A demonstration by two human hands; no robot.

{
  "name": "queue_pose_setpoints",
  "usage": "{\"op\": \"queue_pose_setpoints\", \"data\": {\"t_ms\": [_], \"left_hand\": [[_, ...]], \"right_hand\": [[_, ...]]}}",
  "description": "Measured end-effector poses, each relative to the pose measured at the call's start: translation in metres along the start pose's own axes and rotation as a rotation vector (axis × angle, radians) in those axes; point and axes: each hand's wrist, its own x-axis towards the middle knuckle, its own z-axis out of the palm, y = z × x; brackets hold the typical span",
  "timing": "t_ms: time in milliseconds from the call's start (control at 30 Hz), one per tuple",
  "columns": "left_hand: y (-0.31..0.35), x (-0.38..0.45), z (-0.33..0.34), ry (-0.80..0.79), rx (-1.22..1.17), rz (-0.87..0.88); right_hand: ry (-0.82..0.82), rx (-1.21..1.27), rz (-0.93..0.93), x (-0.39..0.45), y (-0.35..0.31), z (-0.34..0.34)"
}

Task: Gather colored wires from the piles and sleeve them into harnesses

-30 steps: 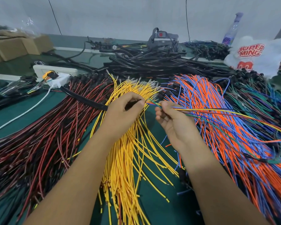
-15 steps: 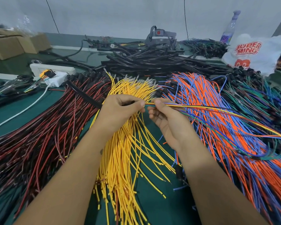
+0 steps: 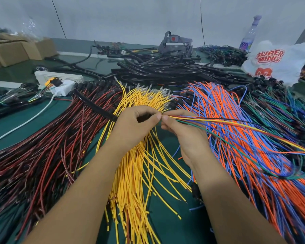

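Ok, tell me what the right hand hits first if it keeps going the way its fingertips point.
The right hand points left, pinching the wire bundle. Straight on, it would meet the left hand first, whose fingertips already look almost in contact and which grips the black sleeve. Depth is hard to judge.

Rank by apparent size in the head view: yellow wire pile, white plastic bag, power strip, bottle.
1. yellow wire pile, though nearness to the camera inflates it
2. white plastic bag
3. power strip and bottle: look alike, unranked

Green table (image 3: 16,120) bears wire piles (image 3: 134,173), perhaps sleeving (image 3: 165,69)
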Motion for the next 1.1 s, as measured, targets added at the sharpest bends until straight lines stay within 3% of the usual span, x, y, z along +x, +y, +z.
{"op": "queue_pose_setpoints", "data": {"t_ms": [233, 533, 800, 967, 1100], "left_hand": [[0.0042, -0.0032, 0.0071, -0.106, 0.215, -0.055], [-0.0038, 0.0007, 0.0062, -0.088, 0.346, -0.040], [-0.0049, 0.0013, 0.0064, -0.134, 0.151, 0.016], [-0.0039, 0.0014, 0.0056, -0.114, 0.139, 0.035], [-0.0040, 0.0012, 0.0064, -0.080, 0.261, 0.054]], "right_hand": [[0.052, 0.104, 0.041, 0.0012, -0.0002, 0.0005], [0.089, 0.197, 0.009, 0.0033, 0.0007, -0.0001], [0.030, 0.450, 0.069, 0.0059, -0.0014, 0.0016], [0.032, 0.406, 0.081, 0.0052, -0.0017, 0.0006], [0.062, 0.227, 0.025, 0.0048, -0.0002, -0.0001]]}}
